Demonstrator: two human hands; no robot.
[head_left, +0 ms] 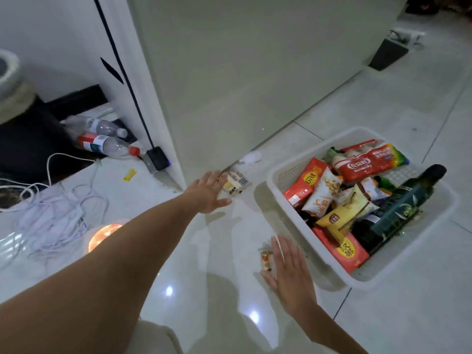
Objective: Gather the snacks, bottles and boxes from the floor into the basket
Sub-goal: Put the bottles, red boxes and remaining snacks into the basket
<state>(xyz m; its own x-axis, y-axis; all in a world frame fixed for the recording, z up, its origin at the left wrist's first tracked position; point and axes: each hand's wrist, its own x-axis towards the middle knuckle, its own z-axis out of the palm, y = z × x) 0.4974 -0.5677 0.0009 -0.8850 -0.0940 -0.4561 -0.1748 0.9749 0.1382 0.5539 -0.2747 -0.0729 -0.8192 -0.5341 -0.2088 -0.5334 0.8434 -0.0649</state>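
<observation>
**Both hands open over the last loose snacks**

While your left hand (208,191) reaches forward with its fingers spread, it sits flat and empty just short of a small snack packet (236,182) lying on the floor tiles (408,315) at the foot of the pale cabinet (242,72). Your right hand (287,270) is also open, palm down, its fingers beside a small orange wrapped sweet (266,260) on the floor; whether they touch it is hard to tell. Just right of that hand stands the white basket (275,175), already holding red, white and yellow snack bags (321,192), a red box (343,249) and a dark green bottle (403,208) laid across them. Farther left, two clear plastic bottles (107,144) lie on their sides near a black power adapter (156,159). A small yellow wrapper (129,174) lies on the floor nearby, and white cables (56,213) tangle at the left.
</observation>
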